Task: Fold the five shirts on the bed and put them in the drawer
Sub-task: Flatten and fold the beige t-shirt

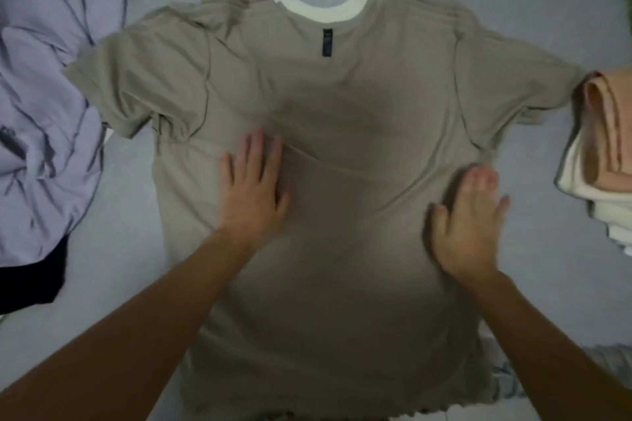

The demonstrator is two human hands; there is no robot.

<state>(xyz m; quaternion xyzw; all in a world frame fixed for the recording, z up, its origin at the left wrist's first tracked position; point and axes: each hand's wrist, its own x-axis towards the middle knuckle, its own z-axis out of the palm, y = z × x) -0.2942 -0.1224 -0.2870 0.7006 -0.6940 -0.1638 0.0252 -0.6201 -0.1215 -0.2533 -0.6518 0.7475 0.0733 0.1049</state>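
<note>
A khaki t-shirt (pixel 342 106) with a white collar and a dark neck label lies spread flat on the grey bed sheet (pixel 130 249), sleeves out to both sides. My left hand (pixel 253 191) presses flat on the shirt's left middle, fingers straight. Flat on the shirt's right side, below the right armpit, lies my right hand (pixel 468 225), blurred. At the right edge sits a stack of folded shirts (pixel 602 161), a peach one on top of a cream one.
A crumpled lilac cloth (pixel 44 85) is heaped at the left, with a dark garment (pixel 30 280) under its lower edge. A bit of patterned grey fabric (pixel 608 362) shows at the lower right.
</note>
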